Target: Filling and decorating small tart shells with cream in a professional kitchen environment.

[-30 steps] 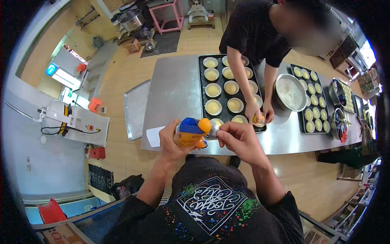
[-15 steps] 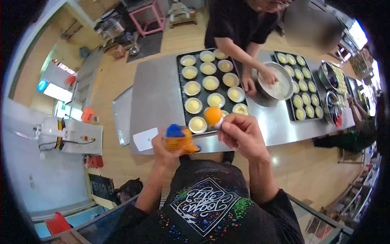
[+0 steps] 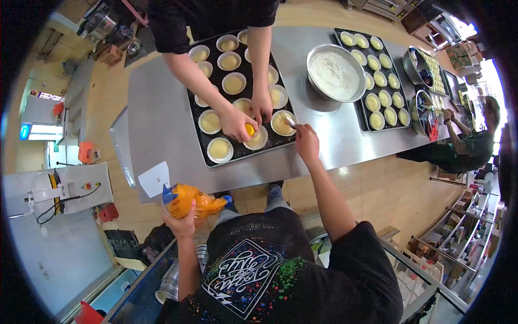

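Observation:
My left hand (image 3: 183,218) is wrapped round an orange and blue plastic bag (image 3: 195,202) in front of the table edge. Between the fingers of my right hand (image 3: 307,144) is a small silvery utensil, spoon-like (image 3: 291,123). Its tip is at a paper cup (image 3: 283,122) of pale yellow dough, near the front right corner of the dark baking tray (image 3: 216,163). A co-worker's hands (image 3: 237,122) reach over the same tray from across the table; one holds a small orange thing (image 3: 250,129) over a neighbouring cup (image 3: 257,139).
On the steel table (image 3: 324,156), a metal bowl (image 3: 335,75) of white powder stands right of the tray. A second tray (image 3: 384,89) of filled cups lies beyond it, with metal bowls (image 3: 419,110) farther right. A white card (image 3: 154,178) sits at the front left edge.
The orange round thing by my right hand is now in the co-worker's hand. The co-worker's hands moved from the bowl to the tray. My left hand lowered the bag.

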A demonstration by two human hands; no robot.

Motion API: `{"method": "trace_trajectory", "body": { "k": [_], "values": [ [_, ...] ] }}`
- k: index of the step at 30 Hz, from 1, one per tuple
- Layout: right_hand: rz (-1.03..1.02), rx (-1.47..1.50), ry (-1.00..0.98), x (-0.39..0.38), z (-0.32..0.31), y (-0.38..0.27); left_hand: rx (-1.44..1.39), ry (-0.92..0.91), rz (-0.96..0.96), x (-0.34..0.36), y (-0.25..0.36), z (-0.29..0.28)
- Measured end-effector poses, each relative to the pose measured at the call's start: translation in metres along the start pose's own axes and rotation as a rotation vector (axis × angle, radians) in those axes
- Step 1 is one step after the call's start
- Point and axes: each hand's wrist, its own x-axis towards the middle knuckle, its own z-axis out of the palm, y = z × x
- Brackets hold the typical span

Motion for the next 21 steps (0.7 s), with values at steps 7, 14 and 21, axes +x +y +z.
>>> {"method": "trace_trajectory", "body": {
  "k": [7,14,21],
  "values": [
    [-0.141,-0.595,-0.159,0.011,0.028,0.002,0.115,-0.013,-0.038,-0.005,-0.005,-0.006],
    [-0.092,-0.561,-0.320,0.013,0.018,-0.002,0.127,-0.016,-0.096,-0.005,0.005,-0.004],
    [0.042,-0.234,-0.362,0.029,0.005,0.015,-0.073,-0.047,0.081,-0.001,0.002,0.013]
  ]
}}
